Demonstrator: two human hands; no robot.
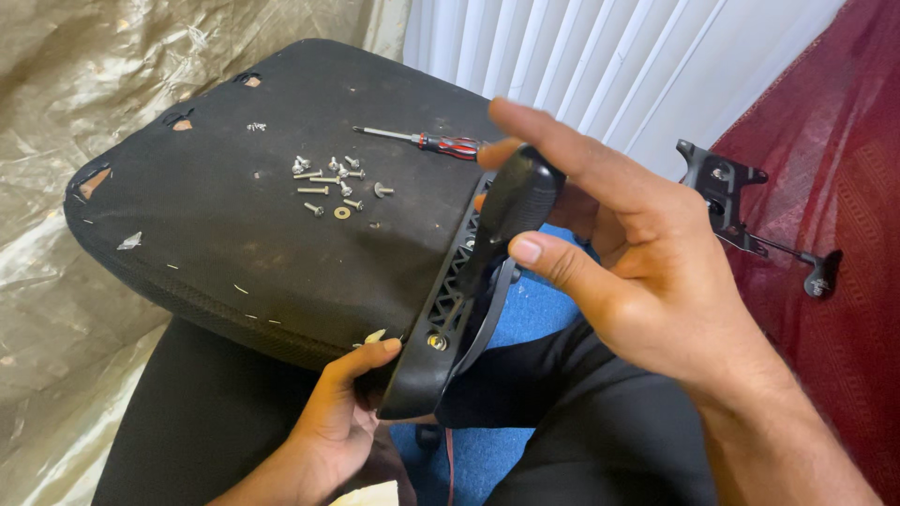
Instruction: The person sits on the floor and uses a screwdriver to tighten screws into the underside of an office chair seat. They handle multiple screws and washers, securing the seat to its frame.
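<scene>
Your right hand [647,272] has its grip on the black armrest [511,220]: the thumb presses its near face and the index finger stretches over its rounded top, the hand partly open around it, not clenched. Your left hand [342,422] takes the lower end of the same piece, thumb hooked over the edge where the armrest meets the seat cushion [234,244], fingers curled beneath and out of sight. The armrest's long axis runs from that lower end, near your lap, up and away to the padded top under your right hand; a bolt head [437,342] shows in its ribbed bracket just beside your left thumb, so that hand is the nearer one to it. The upturned cushion lies across your knees to the left of both hands. On its black underside rest loose screws [333,183] and a washer [342,213], with a red-handled screwdriver [427,141] beyond them, its tip pointing left, closer to your right hand. A black metal bracket [741,211] lies well apart on the red cloth [825,141] to the right
</scene>
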